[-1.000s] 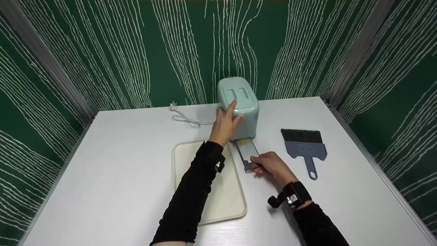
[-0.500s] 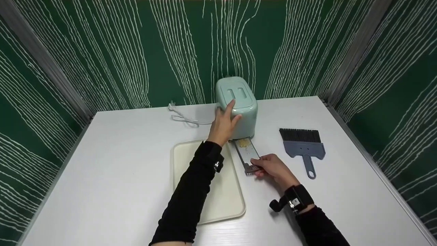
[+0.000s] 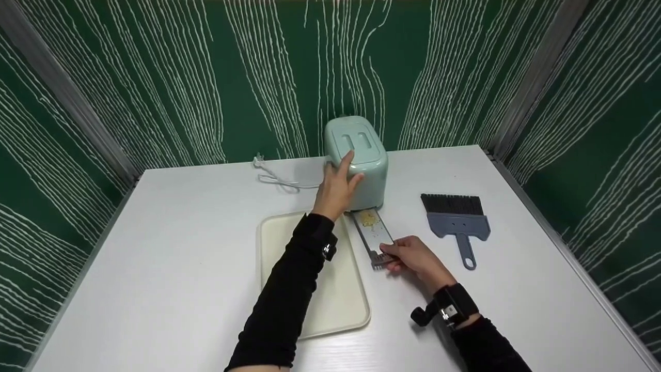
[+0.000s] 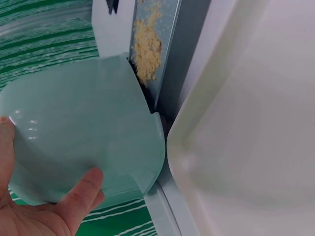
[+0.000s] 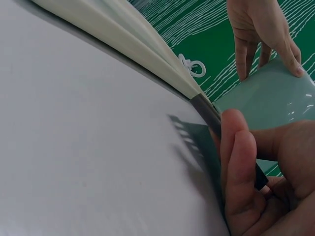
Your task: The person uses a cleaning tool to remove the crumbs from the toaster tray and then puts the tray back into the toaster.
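Observation:
A mint-green toaster (image 3: pixel 364 155) stands near the back of the white table. My left hand (image 3: pixel 335 194) rests on its near left corner, fingers extended and spread, with the thumb touching the front end in the left wrist view. Out of the toaster's base sticks a grey crumb tray (image 3: pixel 374 230), partly drawn out, its far part hidden inside. Yellow crumbs (image 4: pixel 146 51) lie heaped on it close to the toaster. My right hand (image 3: pixel 415 257) pinches the slotted near end of the crumb tray between thumb and fingers, low over the table.
A cream serving tray (image 3: pixel 338 310) lies under my left forearm, left of the crumb tray. To the right lies a blue-grey hand brush (image 3: pixel 458 225) with black bristles. The toaster's white cord and plug (image 3: pixel 273 173) lie behind on the left. Green walls enclose the table.
My right hand has drawn the crumb tray farther out toward me, so more of the yellow crumbs show. The left hand stays on the toaster.

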`<state>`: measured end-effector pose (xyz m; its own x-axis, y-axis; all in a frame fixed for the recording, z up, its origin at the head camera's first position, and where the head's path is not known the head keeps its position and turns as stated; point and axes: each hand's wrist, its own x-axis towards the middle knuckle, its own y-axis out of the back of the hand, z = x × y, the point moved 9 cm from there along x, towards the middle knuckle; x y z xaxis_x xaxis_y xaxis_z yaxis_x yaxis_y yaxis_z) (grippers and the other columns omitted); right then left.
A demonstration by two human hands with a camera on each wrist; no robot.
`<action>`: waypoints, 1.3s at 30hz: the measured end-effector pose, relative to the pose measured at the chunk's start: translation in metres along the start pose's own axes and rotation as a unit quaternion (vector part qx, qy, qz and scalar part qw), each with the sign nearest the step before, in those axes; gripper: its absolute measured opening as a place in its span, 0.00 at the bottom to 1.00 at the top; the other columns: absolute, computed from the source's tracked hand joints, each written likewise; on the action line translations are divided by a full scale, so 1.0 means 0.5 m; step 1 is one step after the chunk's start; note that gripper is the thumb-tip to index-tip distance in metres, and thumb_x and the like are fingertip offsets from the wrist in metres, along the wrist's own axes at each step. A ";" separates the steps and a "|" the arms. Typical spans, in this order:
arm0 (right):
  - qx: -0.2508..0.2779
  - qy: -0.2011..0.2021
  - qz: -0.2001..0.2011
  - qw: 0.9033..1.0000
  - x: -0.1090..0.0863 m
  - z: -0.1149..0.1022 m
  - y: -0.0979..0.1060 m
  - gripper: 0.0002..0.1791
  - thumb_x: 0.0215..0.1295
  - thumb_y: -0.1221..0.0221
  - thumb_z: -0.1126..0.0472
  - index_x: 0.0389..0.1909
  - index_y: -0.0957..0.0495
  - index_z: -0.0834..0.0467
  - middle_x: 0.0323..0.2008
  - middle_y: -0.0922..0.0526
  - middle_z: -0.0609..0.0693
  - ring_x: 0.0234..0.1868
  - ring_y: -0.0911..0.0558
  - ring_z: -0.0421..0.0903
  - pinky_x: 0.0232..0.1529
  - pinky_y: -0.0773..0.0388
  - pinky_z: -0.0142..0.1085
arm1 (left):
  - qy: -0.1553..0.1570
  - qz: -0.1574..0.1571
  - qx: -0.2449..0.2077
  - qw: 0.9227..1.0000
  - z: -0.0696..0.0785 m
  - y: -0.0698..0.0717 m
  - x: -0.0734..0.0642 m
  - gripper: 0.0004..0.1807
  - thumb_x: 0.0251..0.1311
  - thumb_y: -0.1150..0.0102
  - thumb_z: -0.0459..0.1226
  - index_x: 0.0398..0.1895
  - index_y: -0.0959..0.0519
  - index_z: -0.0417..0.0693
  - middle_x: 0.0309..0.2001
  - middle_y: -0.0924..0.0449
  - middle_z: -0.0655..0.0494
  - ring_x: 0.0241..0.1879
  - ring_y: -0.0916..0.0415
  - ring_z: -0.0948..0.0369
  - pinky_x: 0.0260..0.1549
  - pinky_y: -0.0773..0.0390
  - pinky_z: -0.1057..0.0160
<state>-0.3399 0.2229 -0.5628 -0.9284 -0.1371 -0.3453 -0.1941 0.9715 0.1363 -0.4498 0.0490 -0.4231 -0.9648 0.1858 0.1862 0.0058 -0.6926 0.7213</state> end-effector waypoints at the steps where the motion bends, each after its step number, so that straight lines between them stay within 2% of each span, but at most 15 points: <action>1: 0.003 0.003 -0.002 1.000 -0.002 0.000 0.000 0.14 0.79 0.38 0.59 0.33 0.20 0.64 0.24 0.12 0.47 0.18 0.19 0.34 0.22 0.21 0.25 | 0.001 0.000 0.001 1.000 0.000 0.000 0.000 0.36 0.80 0.49 0.56 0.87 0.45 0.71 0.83 0.48 0.34 0.73 0.26 0.40 0.66 0.19 0.43; 4: 0.004 0.010 -0.006 1.000 -0.007 -0.001 -0.002 0.14 0.79 0.38 0.59 0.33 0.20 0.64 0.23 0.13 0.47 0.18 0.19 0.34 0.22 0.21 0.25 | 0.000 0.000 0.003 1.000 0.000 0.000 -0.002 0.36 0.80 0.49 0.56 0.87 0.45 0.71 0.82 0.47 0.34 0.71 0.25 0.41 0.64 0.18 0.43; 12: 0.007 0.009 -0.003 1.000 -0.017 0.006 -0.002 0.14 0.78 0.38 0.60 0.31 0.21 0.63 0.21 0.16 0.45 0.17 0.20 0.33 0.22 0.21 0.25 | -0.027 0.013 0.010 0.999 0.007 0.007 -0.008 0.35 0.81 0.48 0.55 0.86 0.43 0.66 0.80 0.45 0.29 0.71 0.25 0.38 0.63 0.18 0.42; 24: 0.005 0.005 -0.002 1.000 -0.030 0.011 0.003 0.13 0.78 0.38 0.60 0.33 0.21 0.63 0.23 0.14 0.46 0.18 0.20 0.33 0.21 0.21 0.25 | -0.023 0.010 0.007 1.000 0.006 0.006 -0.008 0.35 0.81 0.49 0.55 0.86 0.43 0.67 0.80 0.45 0.29 0.69 0.23 0.37 0.63 0.18 0.41; 31: -0.001 0.007 -0.006 1.000 -0.042 0.013 0.008 0.12 0.79 0.38 0.59 0.38 0.21 0.66 0.25 0.13 0.47 0.19 0.20 0.33 0.21 0.22 0.25 | -0.019 0.009 0.007 1.000 0.006 0.007 -0.007 0.35 0.81 0.49 0.55 0.86 0.43 0.67 0.81 0.46 0.30 0.68 0.23 0.38 0.62 0.17 0.42; 34: -0.002 0.009 -0.002 1.000 -0.047 0.015 0.009 0.12 0.78 0.37 0.59 0.36 0.21 0.64 0.24 0.14 0.46 0.19 0.20 0.33 0.21 0.22 0.25 | -0.019 0.008 0.007 1.000 0.006 0.006 -0.006 0.35 0.81 0.49 0.55 0.86 0.44 0.67 0.81 0.47 0.29 0.68 0.22 0.38 0.62 0.17 0.42; 39: 0.010 0.017 -0.006 1.000 -0.060 0.015 0.006 0.13 0.78 0.37 0.60 0.31 0.23 0.60 0.23 0.16 0.44 0.18 0.20 0.32 0.22 0.22 0.25 | -0.035 0.019 0.012 0.999 0.009 0.007 -0.008 0.35 0.81 0.48 0.55 0.86 0.43 0.65 0.79 0.43 0.29 0.65 0.20 0.37 0.58 0.15 0.41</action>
<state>-0.3104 0.2312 -0.5591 -0.9365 -0.1543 -0.3150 -0.1989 0.9733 0.1144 -0.4446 0.0489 -0.4184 -0.9429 0.2095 0.2589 0.0482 -0.6834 0.7284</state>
